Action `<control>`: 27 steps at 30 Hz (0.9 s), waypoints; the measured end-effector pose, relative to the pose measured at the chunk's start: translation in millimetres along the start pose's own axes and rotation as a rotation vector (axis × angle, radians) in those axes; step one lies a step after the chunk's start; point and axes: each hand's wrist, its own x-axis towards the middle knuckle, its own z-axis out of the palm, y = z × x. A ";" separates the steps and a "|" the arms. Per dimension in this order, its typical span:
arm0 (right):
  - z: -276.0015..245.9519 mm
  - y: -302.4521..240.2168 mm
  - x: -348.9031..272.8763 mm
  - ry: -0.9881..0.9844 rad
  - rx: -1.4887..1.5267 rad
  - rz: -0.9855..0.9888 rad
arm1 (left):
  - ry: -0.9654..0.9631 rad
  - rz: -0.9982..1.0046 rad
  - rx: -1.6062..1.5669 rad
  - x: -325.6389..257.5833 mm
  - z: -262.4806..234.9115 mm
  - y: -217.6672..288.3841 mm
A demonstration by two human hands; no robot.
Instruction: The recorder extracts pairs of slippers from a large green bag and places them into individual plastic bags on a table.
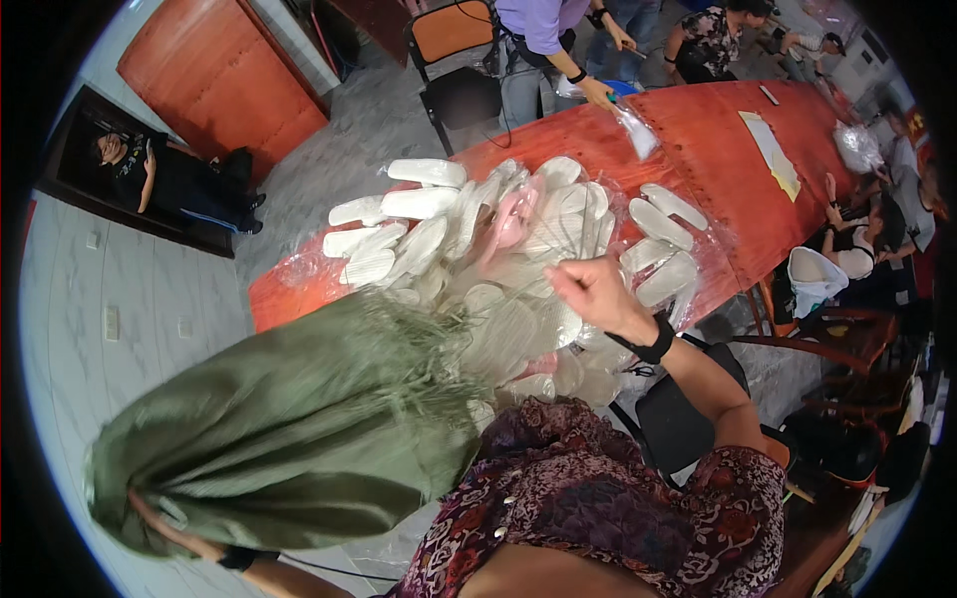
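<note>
A large green woven sack (299, 419) with a frayed mouth slants across the lower left, its mouth at a heap of slippers. My left hand (164, 520) grips the sack's closed end, partly covered by its folds. White slippers (424, 202) in clear plastic wrap are piled on the red table, several of them smeared by motion near the sack's mouth. Among them lies a pink slipper (514, 217). Over the right part of the heap, my right hand (603, 296) is closed with fingers curled; whether anything is in them is hidden.
The red table (698, 110) stretches to the far right, with a cardboard piece (770, 154) on it. Across it, a person in a purple top (533, 25) holds a plastic-wrapped item (636, 132). Chairs stand around; one black chair (688, 409) is at my right. Other people sit farther right.
</note>
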 end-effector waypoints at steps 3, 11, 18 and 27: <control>20.3 -23.0 -0.5 -0.101 -0.078 -0.271 | -0.172 -0.368 -0.529 -30.2 93.0 16.4; 50.5 -89.3 20.0 -0.019 0.031 -0.515 | -1.639 0.156 -1.223 -121.4 323.3 227.9; -31.1 -40.2 9.9 0.409 -0.091 -0.461 | -0.915 -0.645 -1.198 -58.7 370.8 340.3; -35.3 181.2 -80.5 0.489 -0.316 0.260 | -0.510 -0.556 -1.292 66.8 259.0 170.0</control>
